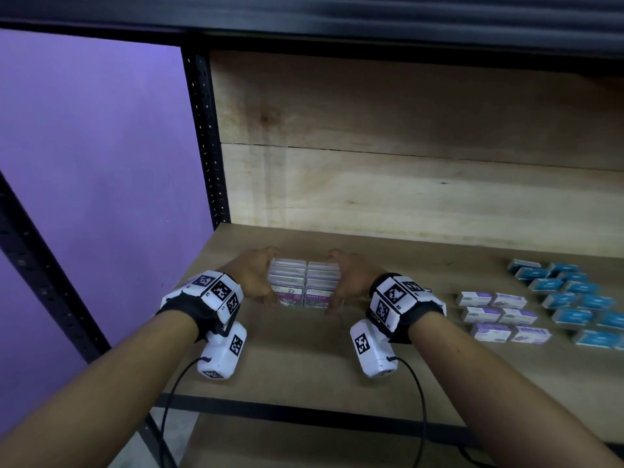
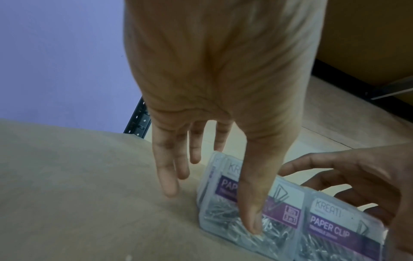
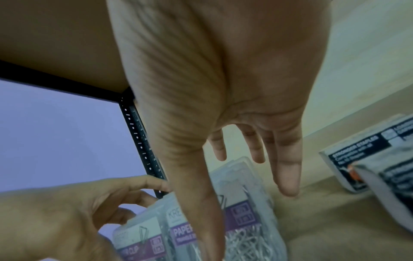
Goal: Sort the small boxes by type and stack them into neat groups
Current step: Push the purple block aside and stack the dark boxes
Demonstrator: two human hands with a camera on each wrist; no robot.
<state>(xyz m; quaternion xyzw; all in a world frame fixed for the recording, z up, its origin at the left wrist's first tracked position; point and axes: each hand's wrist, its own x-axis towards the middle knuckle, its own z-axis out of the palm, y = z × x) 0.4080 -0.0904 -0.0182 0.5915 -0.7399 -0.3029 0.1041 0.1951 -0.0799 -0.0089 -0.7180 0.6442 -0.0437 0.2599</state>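
Both forearms reach in from the near edge, each wrist strapped with a white block printed in black-and-white squares. On the left, my left hand (image 1: pixel 255 276) stands beside the clear paper clip boxes (image 1: pixel 304 282), fingers straight and loose, thumb lying flat down the front label; it presses and does not grip. These boxes are hard transparent plastic with purple labels, silver wire clips showing inside, set in two touching stacks on the pale, matte wooden shelf (image 1: pixel 304 359). My right hand (image 1: pixel 351 282) mirrors this on the other side, fingers extended, thumb on the front of the right stack. Farther right lie white-and-purple cardboard boxes (image 1: pixel 499 315) in paired rows, then blue boxes (image 1: pixel 574 298) in rows by the edge.
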